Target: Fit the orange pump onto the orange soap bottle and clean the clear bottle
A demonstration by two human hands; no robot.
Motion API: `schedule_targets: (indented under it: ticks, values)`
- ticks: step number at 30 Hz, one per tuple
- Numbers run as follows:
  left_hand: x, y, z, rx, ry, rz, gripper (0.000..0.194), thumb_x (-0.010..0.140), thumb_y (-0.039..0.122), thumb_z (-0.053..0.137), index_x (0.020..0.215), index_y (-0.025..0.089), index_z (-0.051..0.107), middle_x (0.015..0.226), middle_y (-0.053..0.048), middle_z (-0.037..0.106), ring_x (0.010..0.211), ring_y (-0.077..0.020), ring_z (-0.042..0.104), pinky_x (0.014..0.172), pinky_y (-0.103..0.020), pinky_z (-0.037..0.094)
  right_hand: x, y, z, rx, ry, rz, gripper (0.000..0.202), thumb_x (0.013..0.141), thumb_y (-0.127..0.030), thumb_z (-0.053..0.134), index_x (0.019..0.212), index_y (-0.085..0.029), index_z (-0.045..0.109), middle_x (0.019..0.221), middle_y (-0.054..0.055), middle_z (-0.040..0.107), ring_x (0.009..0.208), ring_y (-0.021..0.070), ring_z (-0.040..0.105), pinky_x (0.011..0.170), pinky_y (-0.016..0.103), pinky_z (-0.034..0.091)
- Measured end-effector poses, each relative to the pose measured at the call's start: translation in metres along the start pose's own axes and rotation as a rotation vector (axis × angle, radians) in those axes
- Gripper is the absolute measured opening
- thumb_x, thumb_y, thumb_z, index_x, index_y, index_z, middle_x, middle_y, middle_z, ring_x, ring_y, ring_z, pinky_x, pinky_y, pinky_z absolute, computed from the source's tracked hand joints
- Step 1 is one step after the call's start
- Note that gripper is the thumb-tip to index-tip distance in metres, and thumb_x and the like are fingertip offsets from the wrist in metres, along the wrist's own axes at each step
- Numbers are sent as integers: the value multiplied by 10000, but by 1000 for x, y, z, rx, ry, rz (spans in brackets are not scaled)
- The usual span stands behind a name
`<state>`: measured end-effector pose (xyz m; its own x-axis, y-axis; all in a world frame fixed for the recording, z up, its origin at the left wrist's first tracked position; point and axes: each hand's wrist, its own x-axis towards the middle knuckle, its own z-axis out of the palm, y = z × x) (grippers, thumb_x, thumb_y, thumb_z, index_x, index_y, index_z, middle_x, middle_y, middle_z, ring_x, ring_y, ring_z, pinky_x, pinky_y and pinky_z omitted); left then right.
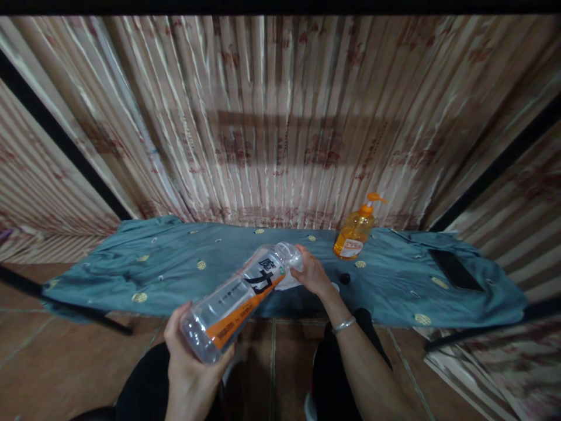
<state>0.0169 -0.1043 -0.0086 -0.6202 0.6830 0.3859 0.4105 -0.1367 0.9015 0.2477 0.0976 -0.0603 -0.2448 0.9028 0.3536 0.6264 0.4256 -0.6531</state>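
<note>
A clear plastic bottle [236,298] with a grey and orange label is held tilted above the front of the cloth. Its base rests in my left hand [190,356], whose fingers wrap round it. My right hand [312,270] closes round the neck end at the upper right; its fingertips are partly hidden behind the bottle. Just under that hand, something white [284,282] lies on the cloth, mostly covered. Near my right wrist sits a small black round object [345,279].
Teal patterned cloth [175,275] covers the low surface. A pump bottle of orange liquid [354,234] stands at the back right. Farther right lies a dark flat phone-like object [456,270]. Black frame bars flank both sides, with a pleated curtain [272,128] behind.
</note>
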Motion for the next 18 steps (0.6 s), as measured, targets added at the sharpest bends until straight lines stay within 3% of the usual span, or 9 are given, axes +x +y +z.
schedule_targets:
  ticks: [6, 13, 18]
  values:
    - [0, -1, -2, 44, -13, -16, 942, 578, 470, 868, 1410, 321, 452, 1316, -85, 576, 1140, -326, 645, 1037, -536, 545, 0, 1, 3, -6, 35, -14, 644, 773, -148, 681, 1394, -204, 518, 1346, 129, 684, 1272, 283, 655, 1117, 471, 500]
    - [1, 5, -1, 32, -1, 11, 963, 553, 488, 881, 1399, 285, 468, 1262, -92, 590, 1068, -310, 661, 949, -513, 590, 0, 0, 1, 11, 28, 0, 663, 768, -144, 684, 1406, -218, 520, 1355, 120, 686, 1271, 285, 659, 1104, 468, 513]
    - [1, 6, -3, 72, -17, 0, 944, 582, 488, 862, 1413, 286, 461, 1297, -102, 586, 1109, -323, 651, 990, -526, 564, 0, -1, 0, 7, 25, 9, 644, 772, -160, 687, 1394, -206, 524, 1347, 124, 689, 1264, 287, 663, 1099, 456, 516]
